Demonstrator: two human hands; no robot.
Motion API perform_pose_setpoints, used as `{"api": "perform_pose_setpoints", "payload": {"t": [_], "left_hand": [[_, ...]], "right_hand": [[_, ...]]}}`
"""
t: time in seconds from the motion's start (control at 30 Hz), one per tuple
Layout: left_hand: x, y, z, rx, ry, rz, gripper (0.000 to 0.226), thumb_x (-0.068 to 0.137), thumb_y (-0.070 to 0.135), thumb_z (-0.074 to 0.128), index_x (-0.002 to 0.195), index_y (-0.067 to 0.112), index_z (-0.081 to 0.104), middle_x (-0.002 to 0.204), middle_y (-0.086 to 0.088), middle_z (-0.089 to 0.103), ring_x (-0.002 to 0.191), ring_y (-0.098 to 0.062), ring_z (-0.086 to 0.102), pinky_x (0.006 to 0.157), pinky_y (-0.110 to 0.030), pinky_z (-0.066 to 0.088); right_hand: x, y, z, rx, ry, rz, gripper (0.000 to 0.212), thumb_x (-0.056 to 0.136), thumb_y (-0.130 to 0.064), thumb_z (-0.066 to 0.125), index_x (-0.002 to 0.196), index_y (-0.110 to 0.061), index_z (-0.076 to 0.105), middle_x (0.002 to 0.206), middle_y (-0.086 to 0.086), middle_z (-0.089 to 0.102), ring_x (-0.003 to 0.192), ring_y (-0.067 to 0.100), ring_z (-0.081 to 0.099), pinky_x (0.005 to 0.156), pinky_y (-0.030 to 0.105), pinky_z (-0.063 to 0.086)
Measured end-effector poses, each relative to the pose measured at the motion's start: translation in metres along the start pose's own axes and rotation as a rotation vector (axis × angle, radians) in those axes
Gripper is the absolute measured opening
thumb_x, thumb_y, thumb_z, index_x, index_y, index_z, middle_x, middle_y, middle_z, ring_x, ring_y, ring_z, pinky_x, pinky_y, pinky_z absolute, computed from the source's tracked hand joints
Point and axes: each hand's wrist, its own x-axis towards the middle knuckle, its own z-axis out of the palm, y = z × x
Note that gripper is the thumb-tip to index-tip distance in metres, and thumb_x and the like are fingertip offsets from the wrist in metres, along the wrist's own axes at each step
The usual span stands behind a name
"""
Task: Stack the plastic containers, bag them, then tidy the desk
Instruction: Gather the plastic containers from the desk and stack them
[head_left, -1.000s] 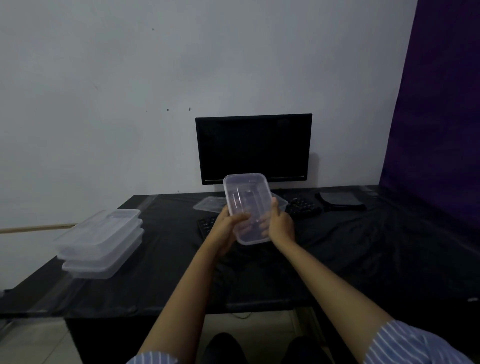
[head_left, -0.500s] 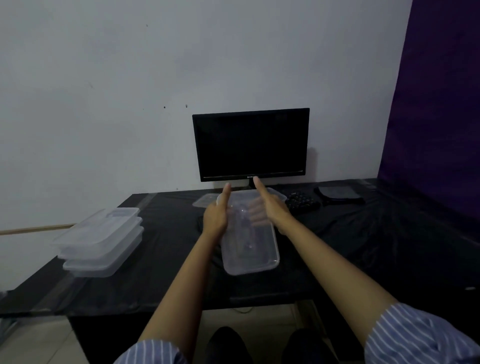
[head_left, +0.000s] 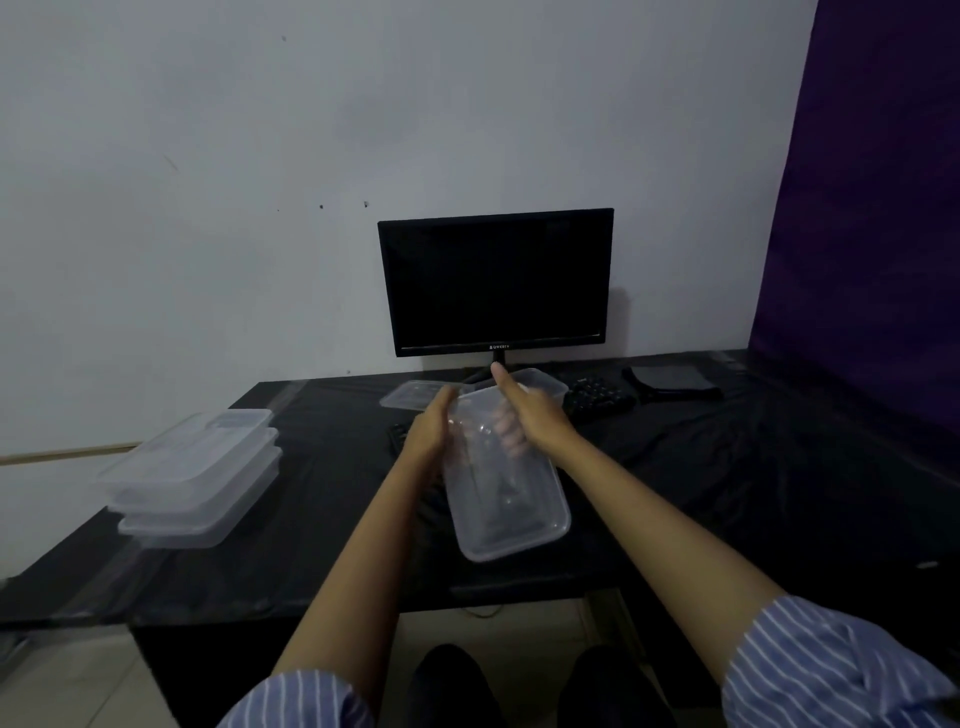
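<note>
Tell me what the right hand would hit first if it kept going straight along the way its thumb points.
Probably the monitor, at its stand or lower bezel: the right hand, holding the clear container, points its thumb up and away toward it. Depth is unclear.

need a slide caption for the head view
Both hands, left and right, hold a clear container over the black desk; lidded stack at left.

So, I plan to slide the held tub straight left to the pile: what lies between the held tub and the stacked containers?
In the head view, only bare black desk cover separates the held tub from the stacked containers; the left hand grips the tub's near-left side.
</note>
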Motion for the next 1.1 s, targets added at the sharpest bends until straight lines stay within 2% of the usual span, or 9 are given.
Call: {"api": "perform_pose_setpoints", "payload": {"t": [0.07,0.2,0.33,0.5,0.67,0.77,0.87,1.0,1.1], "left_hand": [[-0.001,0.000,-0.001,0.168,0.076,0.098,0.054,0.091,0.060,0.041,0.124,0.023,0.063,0.128,-0.016,0.060,0.113,-0.030,0.057,0.098,-0.039,0.044],[-0.002,0.000,0.001,0.397,0.081,0.222,0.056,0.095,0.059,0.035,0.130,0.021,0.059,0.127,-0.014,0.061,0.115,-0.028,0.056,0.094,-0.034,0.039],[-0.002,0.000,0.004,0.319,0.104,0.151,0.066,0.091,0.065,0.037,0.124,0.015,0.063,0.128,-0.012,0.061,0.115,-0.027,0.056,0.100,-0.038,0.040],[-0.008,0.003,0.003,0.094,0.014,0.024,0.087,0.080,0.077,0.042,0.132,0.010,0.057,0.134,-0.016,0.057,0.121,-0.032,0.055,0.109,-0.047,0.038],[-0.015,0.003,0.003,0.061,-0.209,-0.018,0.079,0.087,0.072,0.036,0.126,0.008,0.061,0.126,-0.023,0.061,0.117,-0.036,0.058,0.108,-0.051,0.040],[-0.020,-0.006,0.009,0.112,-0.238,-0.029,0.082,0.081,0.076,0.041,0.127,0.010,0.061,0.127,-0.020,0.061,0.116,-0.035,0.059,0.106,-0.051,0.042],[-0.019,-0.012,0.012,0.155,-0.183,0.006,0.082,0.079,0.078,0.041,0.117,0.010,0.067,0.116,-0.018,0.067,0.104,-0.031,0.065,0.100,-0.046,0.047],[-0.010,-0.014,0.006,0.247,-0.016,0.055,0.056,0.090,0.068,0.034,0.100,0.023,0.066,0.097,-0.010,0.062,0.076,-0.015,0.060,0.072,-0.019,0.048],[-0.003,-0.011,-0.006,0.235,0.109,-0.016,0.079,0.092,0.069,0.026,0.123,0.005,0.062,0.115,-0.021,0.065,0.106,-0.034,0.063,0.090,-0.035,0.049]], "right_hand": [[-0.001,-0.004,0.002,0.083,0.013,0.121,0.079,0.083,-0.079,0.036,0.072,-0.007,0.065,0.063,0.009,0.066,0.049,0.019,0.064,0.044,0.026,0.052],[-0.002,-0.004,0.005,0.105,0.017,0.161,0.074,0.097,-0.062,0.028,0.081,0.000,0.065,0.068,0.011,0.065,0.056,0.022,0.062,0.050,0.029,0.053],[0.000,0.004,0.008,0.113,0.097,0.131,0.060,0.101,-0.048,0.028,0.089,0.000,0.062,0.065,0.011,0.062,0.052,0.022,0.059,0.053,0.029,0.051],[0.005,0.004,0.004,0.099,0.038,0.221,0.069,0.101,-0.054,0.024,0.079,-0.003,0.064,0.070,0.011,0.067,0.059,0.024,0.064,0.055,0.031,0.056],[0.019,-0.001,-0.007,0.210,0.138,0.264,0.077,0.100,-0.056,0.018,0.104,0.005,0.065,0.094,0.018,0.071,0.065,0.025,0.063,0.063,0.037,0.058],[0.025,-0.005,-0.016,0.257,0.224,0.260,0.079,0.102,-0.051,0.016,0.103,0.009,0.067,0.073,0.012,0.065,0.055,0.022,0.058,0.051,0.031,0.052],[0.022,-0.010,-0.022,0.266,0.215,0.275,0.084,0.101,-0.057,0.014,0.104,0.009,0.065,0.073,0.011,0.063,0.059,0.023,0.060,0.050,0.031,0.051],[0.015,-0.016,-0.020,0.341,0.092,0.307,0.091,0.094,-0.070,0.017,0.113,0.006,0.063,0.097,0.018,0.069,0.084,0.030,0.068,0.062,0.034,0.055],[0.009,-0.014,-0.005,0.207,0.110,0.268,0.085,0.093,-0.070,0.021,0.114,-0.002,0.067,0.096,0.015,0.072,0.082,0.026,0.070,0.065,0.036,0.057]]}}
